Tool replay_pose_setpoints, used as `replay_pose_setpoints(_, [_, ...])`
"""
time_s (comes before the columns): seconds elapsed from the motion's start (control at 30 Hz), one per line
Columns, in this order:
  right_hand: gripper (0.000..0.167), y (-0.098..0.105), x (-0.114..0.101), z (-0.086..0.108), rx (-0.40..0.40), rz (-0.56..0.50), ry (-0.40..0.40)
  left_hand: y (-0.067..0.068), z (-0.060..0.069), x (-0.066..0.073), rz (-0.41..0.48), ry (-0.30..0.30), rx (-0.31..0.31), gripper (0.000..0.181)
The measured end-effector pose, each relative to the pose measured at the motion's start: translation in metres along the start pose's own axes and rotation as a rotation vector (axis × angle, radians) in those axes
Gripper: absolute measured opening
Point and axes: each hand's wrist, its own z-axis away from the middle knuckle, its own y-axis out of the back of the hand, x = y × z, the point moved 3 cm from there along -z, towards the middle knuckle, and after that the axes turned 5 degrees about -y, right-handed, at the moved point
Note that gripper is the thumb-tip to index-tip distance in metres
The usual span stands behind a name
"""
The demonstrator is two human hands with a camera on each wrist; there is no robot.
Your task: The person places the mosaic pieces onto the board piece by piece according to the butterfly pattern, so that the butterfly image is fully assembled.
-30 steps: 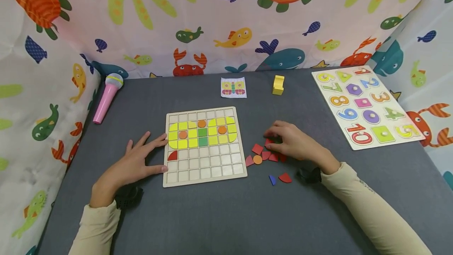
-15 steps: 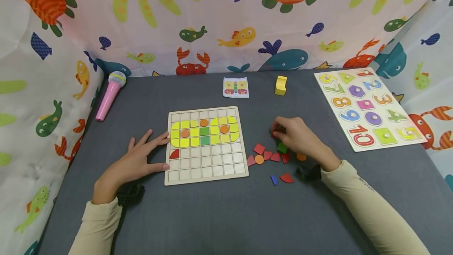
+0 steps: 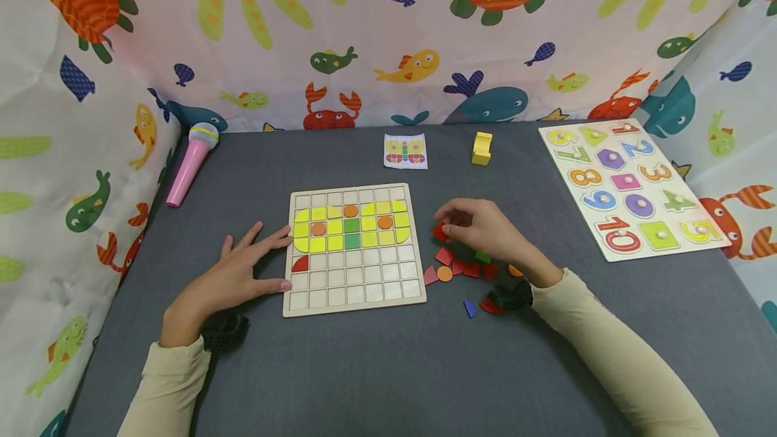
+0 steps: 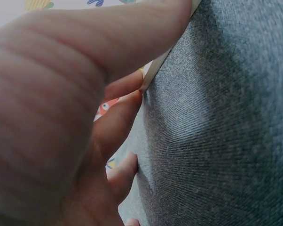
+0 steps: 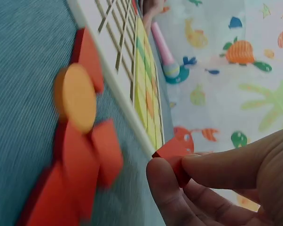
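A pale wooden grid board (image 3: 358, 295) lies on the grey table, with yellow, orange and green pieces in its upper rows and one red quarter-round piece (image 3: 300, 264) at the left. The left hand (image 3: 233, 285) rests at the board's left edge, its fingers spread and its thumb and fingertips touching the rim. Just off the board's right side, the right hand (image 3: 488, 228) pinches a red piece (image 5: 174, 153) between thumb and fingers. Below that hand lie loose red pieces (image 3: 444, 256), an orange disc (image 3: 445, 274), a green piece (image 3: 483, 257) and a blue piece (image 3: 470, 309).
A small picture card (image 3: 405, 152) and a yellow block (image 3: 481, 148) lie behind the board. At the back left is a pink toy microphone (image 3: 191, 164). A number-and-shape puzzle board (image 3: 634, 187) lies at the right. Printed curtain (image 3: 273, 39) borders the table.
The right hand has picked a red piece from the pile, drawn it rightward, then moved left toward the board with it. A green piece has come into sight. The left hand stays at the board.
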Motion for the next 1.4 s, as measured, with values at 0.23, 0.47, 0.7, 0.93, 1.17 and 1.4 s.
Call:
replay_pose_setpoints(0.23, [0.012, -0.027, -0.026, -0.016, -0.057, -0.032, 0.055, -0.001, -0.001, 0.000, -0.002, 0.006, -0.002, 0.096])
replay_pose_setpoints(0.47, [0.011, -0.059, -0.046, -0.036, -0.111, -0.056, 0.093, 0.000, 0.000, -0.001, -0.002, 0.003, 0.005, 0.096])
replay_pose_setpoints(0.7, [0.009, -0.097, -0.068, -0.057, -0.164, -0.035, 0.151, -0.001, 0.000, -0.003, -0.006, 0.004, 0.007, 0.096])
replay_pose_setpoints(0.93, [0.009, -0.127, -0.085, -0.067, -0.196, 0.037, 0.204, -0.001, -0.001, -0.003, -0.008, -0.004, 0.010, 0.096])
replay_pose_setpoints(1.17, [0.008, -0.144, -0.103, -0.072, -0.190, 0.122, 0.279, 0.000, 0.000, -0.002, -0.009, -0.011, 0.017, 0.095])
replay_pose_setpoints(1.4, [0.013, -0.157, -0.114, -0.073, -0.183, 0.251, 0.327, -0.001, 0.000, -0.001, -0.005, -0.012, 0.019, 0.095])
